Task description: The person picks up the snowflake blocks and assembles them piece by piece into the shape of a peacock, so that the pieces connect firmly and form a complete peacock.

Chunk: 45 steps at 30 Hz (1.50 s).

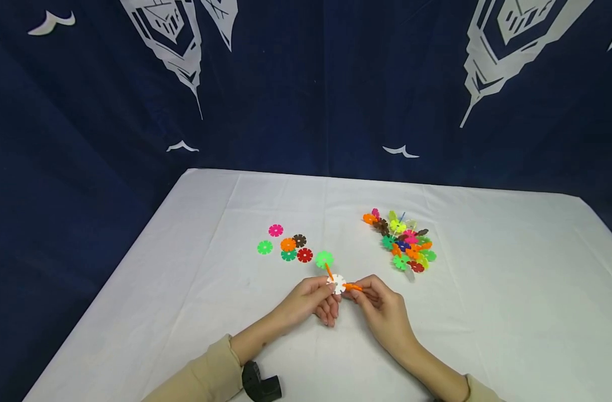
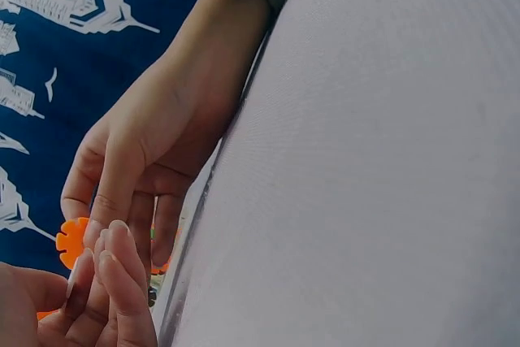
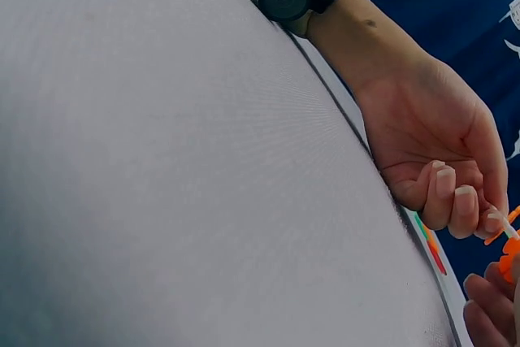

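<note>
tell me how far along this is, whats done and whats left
Looks done: the colourful cluster, where several discs stand on edge as if slotted together.
In hand: the left hand pinches a white disc while the right hand pinches an orange disc at its edge.
Probably left: the loose discs on the table, lying apart from that cluster.
</note>
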### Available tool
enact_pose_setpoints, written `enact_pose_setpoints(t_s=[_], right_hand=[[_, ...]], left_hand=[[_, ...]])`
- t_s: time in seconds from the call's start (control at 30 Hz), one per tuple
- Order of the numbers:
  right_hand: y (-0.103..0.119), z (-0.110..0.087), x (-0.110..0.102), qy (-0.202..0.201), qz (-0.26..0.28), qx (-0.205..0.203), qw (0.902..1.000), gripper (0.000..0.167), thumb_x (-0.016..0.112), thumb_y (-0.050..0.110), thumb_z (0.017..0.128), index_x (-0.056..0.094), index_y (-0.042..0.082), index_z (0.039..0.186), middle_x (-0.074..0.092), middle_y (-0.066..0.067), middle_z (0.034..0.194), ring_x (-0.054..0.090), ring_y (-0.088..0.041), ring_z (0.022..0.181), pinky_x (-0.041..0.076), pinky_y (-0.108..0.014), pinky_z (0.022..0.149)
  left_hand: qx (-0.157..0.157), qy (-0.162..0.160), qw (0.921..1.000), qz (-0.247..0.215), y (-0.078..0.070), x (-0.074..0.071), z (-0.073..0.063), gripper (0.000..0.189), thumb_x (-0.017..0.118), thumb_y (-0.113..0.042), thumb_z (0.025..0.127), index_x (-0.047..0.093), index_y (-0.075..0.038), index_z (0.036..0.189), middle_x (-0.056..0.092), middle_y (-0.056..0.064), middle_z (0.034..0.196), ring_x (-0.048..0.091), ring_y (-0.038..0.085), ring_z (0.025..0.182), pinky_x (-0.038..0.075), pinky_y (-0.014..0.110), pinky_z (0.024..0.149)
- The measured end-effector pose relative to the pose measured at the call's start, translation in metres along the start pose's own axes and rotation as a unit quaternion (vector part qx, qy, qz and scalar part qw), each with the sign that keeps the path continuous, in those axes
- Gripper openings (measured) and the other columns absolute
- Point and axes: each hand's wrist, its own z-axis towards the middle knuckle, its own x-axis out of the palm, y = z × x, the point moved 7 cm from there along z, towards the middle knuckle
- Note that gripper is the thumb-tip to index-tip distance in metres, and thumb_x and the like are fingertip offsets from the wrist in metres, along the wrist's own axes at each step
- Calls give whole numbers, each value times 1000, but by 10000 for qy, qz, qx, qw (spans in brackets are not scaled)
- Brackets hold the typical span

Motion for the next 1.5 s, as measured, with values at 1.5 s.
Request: enact_pose_setpoints(t_s=[1.5], right_hand=[[-17,2,8,1456,1303,1700,9659,12,62,7,90,65,-3,97,65,-11,92,63,-18,79,52,-25,71]], left_hand=[[144,1068,9656,2367,-12,-7,-6,23,53,-14,97,61,-3,77,54,2,54,50,17,43,42,21,42]])
